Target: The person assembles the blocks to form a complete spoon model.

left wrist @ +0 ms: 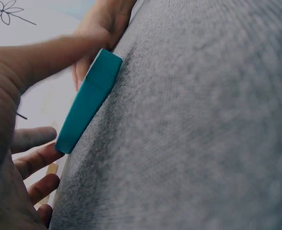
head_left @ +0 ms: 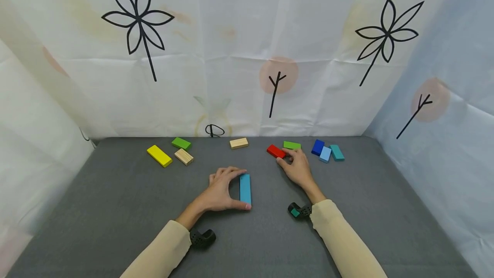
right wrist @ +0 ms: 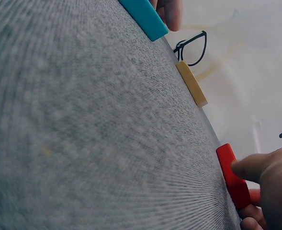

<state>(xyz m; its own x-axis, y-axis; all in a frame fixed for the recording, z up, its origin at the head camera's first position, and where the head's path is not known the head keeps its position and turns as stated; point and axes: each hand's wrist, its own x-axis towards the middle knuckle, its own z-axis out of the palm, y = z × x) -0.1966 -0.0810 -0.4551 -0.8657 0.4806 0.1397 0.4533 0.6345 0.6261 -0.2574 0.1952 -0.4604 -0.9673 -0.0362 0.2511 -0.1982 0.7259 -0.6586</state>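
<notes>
Nearest to the head camera are the two cream sleeves (head_left: pixel 339 243), each with a small black wrist device beside it. They lie over the grey bench (head_left: pixel 115 209), the largest thing in view, which is closed in at the back and both sides by a white cloth (head_left: pixel 231 33) printed with black flowers and branch shapes; I can read no writing or brand on anything.

The left hand (head_left: pixel 220 192) rests on the bench near its middle and holds the light blue block (head_left: pixel 245 188) — the thumb is at the near end and a finger at the far end, so its fingers are grasping the block by its two ends. The block lies flat on the bench, long side pointing away from the person. In the left wrist view the same block (left wrist: pixel 88 100) looks teal, with the fingers (left wrist: pixel 35 160) curled around it.

The right hand (head_left: pixel 297 167) is further back and to the right. Its fingers pinch the red block (head_left: pixel 276 151), which lies on the bench just beside a green block (head_left: pixel 292 145); the right wrist view shows fingertips (right wrist: pixel 248 167) touching the red block (right wrist: pixel 231 177).

The smaller things are all along the back edge: a yellow block (head_left: pixel 159 155), another green block (head_left: pixel 181 143) and a wooden block (head_left: pixel 183 156) on the left, a second wooden block (head_left: pixel 239 143) in the middle, and on the right a dark blue block (head_left: pixel 317 146), a pale blue block (head_left: pixel 325 154) and a teal block (head_left: pixel 337 152) close together.
</notes>
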